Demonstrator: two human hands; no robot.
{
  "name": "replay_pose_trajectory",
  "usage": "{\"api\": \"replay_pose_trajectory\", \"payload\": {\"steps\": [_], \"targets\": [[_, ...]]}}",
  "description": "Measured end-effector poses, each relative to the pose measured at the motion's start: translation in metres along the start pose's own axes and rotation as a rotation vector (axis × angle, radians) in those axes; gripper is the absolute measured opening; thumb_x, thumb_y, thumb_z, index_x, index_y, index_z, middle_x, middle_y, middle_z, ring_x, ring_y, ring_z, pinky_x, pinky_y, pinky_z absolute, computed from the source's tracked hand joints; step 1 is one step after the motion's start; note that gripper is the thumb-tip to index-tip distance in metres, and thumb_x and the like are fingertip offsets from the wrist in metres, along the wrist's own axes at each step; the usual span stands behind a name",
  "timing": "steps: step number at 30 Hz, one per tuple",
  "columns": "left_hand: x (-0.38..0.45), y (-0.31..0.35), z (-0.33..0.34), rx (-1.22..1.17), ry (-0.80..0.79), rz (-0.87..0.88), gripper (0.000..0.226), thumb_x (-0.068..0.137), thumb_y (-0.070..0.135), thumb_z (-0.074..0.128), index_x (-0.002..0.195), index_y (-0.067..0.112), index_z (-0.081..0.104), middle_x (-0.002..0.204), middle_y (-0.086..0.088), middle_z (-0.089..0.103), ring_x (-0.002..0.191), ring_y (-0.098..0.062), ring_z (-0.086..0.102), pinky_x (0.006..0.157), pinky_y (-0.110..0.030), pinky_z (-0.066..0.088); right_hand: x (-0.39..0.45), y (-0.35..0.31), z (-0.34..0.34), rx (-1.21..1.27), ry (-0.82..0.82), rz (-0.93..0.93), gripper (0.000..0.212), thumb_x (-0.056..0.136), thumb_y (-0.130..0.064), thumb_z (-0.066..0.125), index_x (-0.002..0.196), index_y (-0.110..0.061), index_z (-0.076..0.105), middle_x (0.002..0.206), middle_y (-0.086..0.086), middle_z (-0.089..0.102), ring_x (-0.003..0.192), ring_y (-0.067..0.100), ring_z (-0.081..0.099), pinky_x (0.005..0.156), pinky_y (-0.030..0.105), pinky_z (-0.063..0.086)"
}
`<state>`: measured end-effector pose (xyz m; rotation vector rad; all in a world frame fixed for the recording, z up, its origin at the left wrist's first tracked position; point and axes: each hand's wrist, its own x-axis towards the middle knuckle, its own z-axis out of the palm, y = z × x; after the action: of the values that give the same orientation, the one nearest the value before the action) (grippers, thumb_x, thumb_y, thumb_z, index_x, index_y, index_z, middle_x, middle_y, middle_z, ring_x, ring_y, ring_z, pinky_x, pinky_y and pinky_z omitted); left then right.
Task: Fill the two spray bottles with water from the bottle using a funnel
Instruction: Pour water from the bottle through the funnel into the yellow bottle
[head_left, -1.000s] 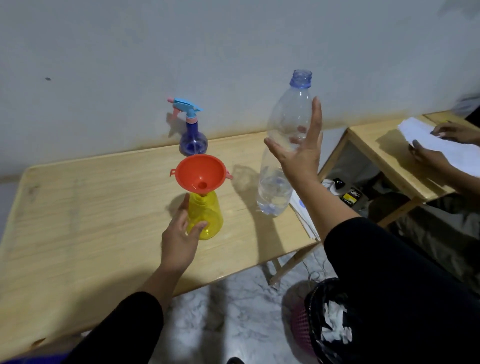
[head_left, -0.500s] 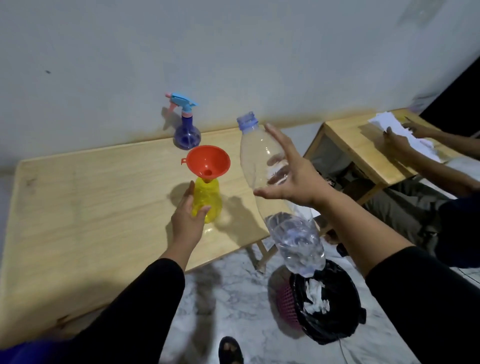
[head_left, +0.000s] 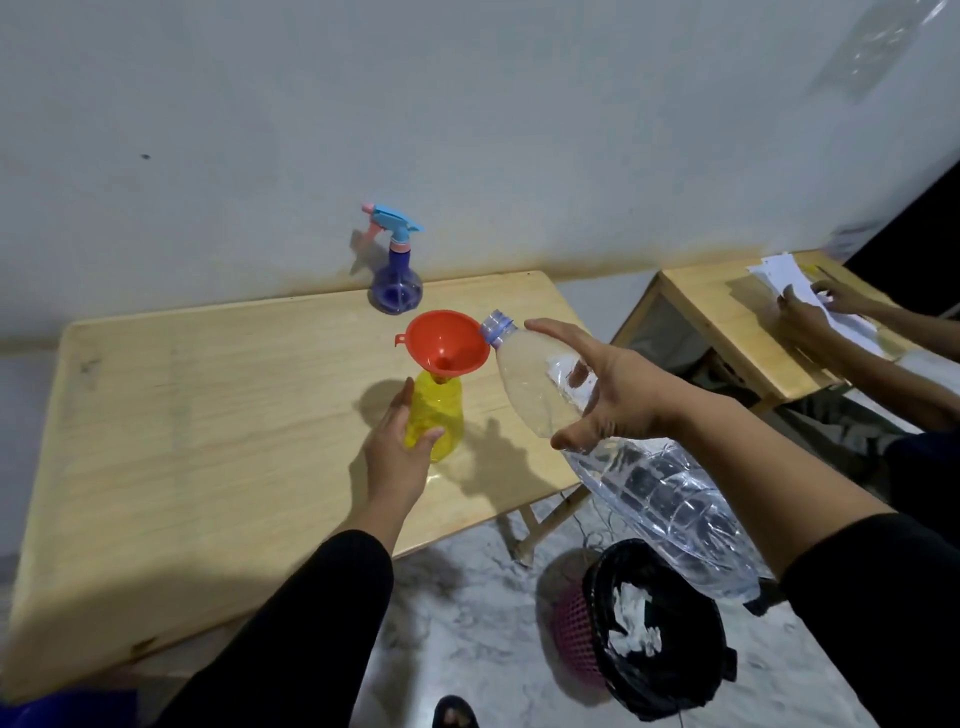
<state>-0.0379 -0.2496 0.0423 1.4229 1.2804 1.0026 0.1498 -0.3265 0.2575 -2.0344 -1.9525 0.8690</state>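
A yellow spray bottle (head_left: 439, 410) without its head stands on the wooden table (head_left: 208, 415), with an orange funnel (head_left: 447, 343) in its neck. My left hand (head_left: 397, 449) grips the yellow bottle's body from the near left. My right hand (head_left: 613, 389) holds a large clear water bottle (head_left: 540, 389), tilted steeply with its blue-ringed open mouth at the funnel's right rim and its base low to the right. A purple spray bottle (head_left: 396, 291) with a blue trigger head stands at the back by the wall.
A black-lined waste bin (head_left: 654, 623) with white paper sits on the marble floor at the lower right. Another person's hands (head_left: 810, 306) handle papers on a second wooden table (head_left: 727, 322) at the right. A foot (head_left: 454, 714) shows at the bottom edge.
My right hand lifted the water bottle off the table, tilted it and brought its mouth to the funnel's rim. My left hand stayed on the yellow bottle.
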Motion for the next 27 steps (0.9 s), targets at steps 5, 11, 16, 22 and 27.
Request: {"api": "replay_pose_trajectory", "payload": {"steps": [5,11,16,22,27], "targets": [[0.002,-0.003,0.001,-0.025,-0.011,0.001,0.073,0.080,0.015,0.070,0.140,0.035,0.033,0.143,0.010,0.041,0.131,-0.016,0.043,0.108,-0.038,0.037,0.003,-0.006,-0.002,-0.057,-0.043,0.021,0.114,0.061,-0.016,0.087,0.139,-0.056,0.014,0.112,0.014,0.051,0.068,-0.006,0.048,0.063,0.023,0.052],[0.004,-0.005,0.002,-0.015,-0.004,0.034,0.071,0.080,0.014,0.070,0.141,0.029,0.036,0.143,0.010,0.041,0.130,-0.015,0.044,0.110,-0.035,0.036,0.005,-0.011,-0.006,-0.144,-0.055,0.032,0.114,0.061,-0.019,0.088,0.140,-0.054,0.013,0.107,0.006,0.048,0.063,-0.007,0.044,0.071,0.024,0.045],[0.003,-0.002,0.000,-0.010,-0.010,0.040,0.069,0.081,0.012,0.069,0.141,0.025,0.038,0.145,0.008,0.040,0.131,-0.014,0.042,0.110,-0.035,0.035,0.009,-0.009,-0.010,-0.188,-0.072,0.061,0.114,0.060,-0.022,0.088,0.139,-0.056,0.014,0.097,0.001,0.046,0.078,0.004,0.051,0.077,0.027,0.041],[0.003,-0.005,0.002,-0.032,-0.013,0.016,0.070,0.080,0.013,0.070,0.141,0.027,0.038,0.144,0.012,0.040,0.131,-0.013,0.043,0.110,-0.036,0.036,0.011,-0.007,-0.015,-0.234,-0.081,0.056,0.113,0.059,-0.022,0.088,0.139,-0.054,0.016,0.100,0.009,0.050,0.092,0.022,0.053,0.074,0.027,0.041],[0.004,-0.008,0.003,-0.040,-0.021,0.025,0.071,0.080,0.014,0.071,0.141,0.028,0.038,0.137,0.022,0.036,0.131,-0.013,0.042,0.110,-0.038,0.036,0.013,-0.007,-0.018,-0.243,-0.112,0.059,0.114,0.059,-0.019,0.088,0.139,-0.054,0.015,0.102,0.011,0.052,0.092,0.025,0.056,0.067,0.025,0.044]]}}
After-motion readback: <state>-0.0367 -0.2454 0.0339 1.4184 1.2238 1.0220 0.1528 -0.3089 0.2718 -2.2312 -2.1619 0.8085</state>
